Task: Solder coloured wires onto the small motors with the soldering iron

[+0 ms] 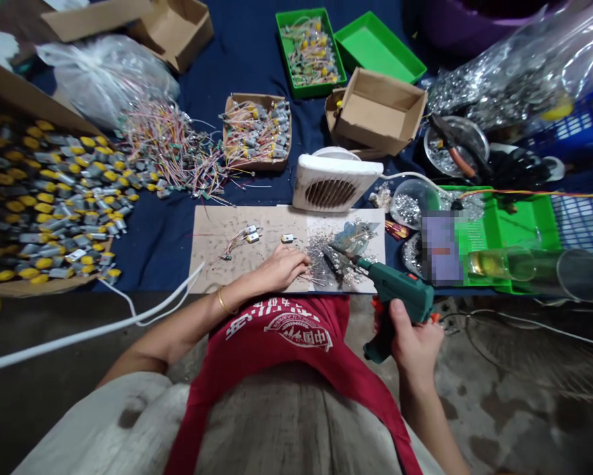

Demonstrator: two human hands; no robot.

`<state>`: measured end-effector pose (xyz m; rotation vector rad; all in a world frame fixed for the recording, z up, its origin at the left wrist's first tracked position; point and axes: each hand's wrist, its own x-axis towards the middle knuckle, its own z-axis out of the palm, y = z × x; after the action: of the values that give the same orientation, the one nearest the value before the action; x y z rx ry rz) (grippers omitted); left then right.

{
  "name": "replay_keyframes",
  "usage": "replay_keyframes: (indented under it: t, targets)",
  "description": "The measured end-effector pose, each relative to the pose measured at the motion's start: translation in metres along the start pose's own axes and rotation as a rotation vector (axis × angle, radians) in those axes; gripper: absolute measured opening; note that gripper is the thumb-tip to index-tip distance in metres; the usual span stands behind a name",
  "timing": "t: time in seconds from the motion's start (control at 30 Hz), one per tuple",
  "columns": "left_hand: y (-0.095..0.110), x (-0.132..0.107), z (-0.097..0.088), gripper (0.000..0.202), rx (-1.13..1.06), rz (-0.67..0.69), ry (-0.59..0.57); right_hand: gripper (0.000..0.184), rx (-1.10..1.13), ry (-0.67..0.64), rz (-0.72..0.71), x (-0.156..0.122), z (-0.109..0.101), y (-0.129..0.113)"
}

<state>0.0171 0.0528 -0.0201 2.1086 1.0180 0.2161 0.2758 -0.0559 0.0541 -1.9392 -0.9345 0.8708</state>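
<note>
My right hand (415, 343) is closed round the grip of a green pistol-shaped soldering gun (395, 290), whose tip points left at a heap of small silver parts (326, 254) on a cardboard work board (217, 237). At the edge of that heap rests my left hand (283, 267), fingers curled and pinched on something too small to make out. Three small motors with wires (249, 234) lie on the board to the left of this hand.
A large pile of yellow-capped motors (53, 198) fills a carton at left, with loose wires (172, 148) beside it. Behind the board stand a white fan housing (333, 181), cardboard boxes (375, 112), green trays (309, 49) and bowls of silver parts (409, 204). A white cable (98, 326) crosses the near left.
</note>
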Motion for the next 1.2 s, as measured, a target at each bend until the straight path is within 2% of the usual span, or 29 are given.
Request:
replay_keyframes:
  t: [0.17, 0.3, 0.53, 0.83, 1.2]
  targets:
    - [0.017, 0.003, 0.003, 0.02, 0.062, -0.181, 0.057, 0.06, -0.089, -0.016, -0.049, -0.003, 0.0, -0.007]
    - [0.026, 0.01, 0.011, 0.017, 0.123, -0.25, 0.111, 0.059, -0.151, -0.057, -0.028, -0.011, -0.006, -0.003]
    - [0.023, 0.017, 0.021, 0.015, 0.051, -0.252, 0.191, 0.059, -0.303, -0.066, -0.157, -0.02, -0.006, 0.006]
    - [0.023, 0.022, 0.023, 0.016, 0.015, -0.2, 0.259, 0.054, -0.426, -0.07, -0.469, -0.012, -0.004, -0.005]
    - [0.02, 0.028, 0.026, 0.013, 0.045, -0.217, 0.24, 0.047, -0.482, -0.128, -0.487, -0.01, -0.007, 0.002]
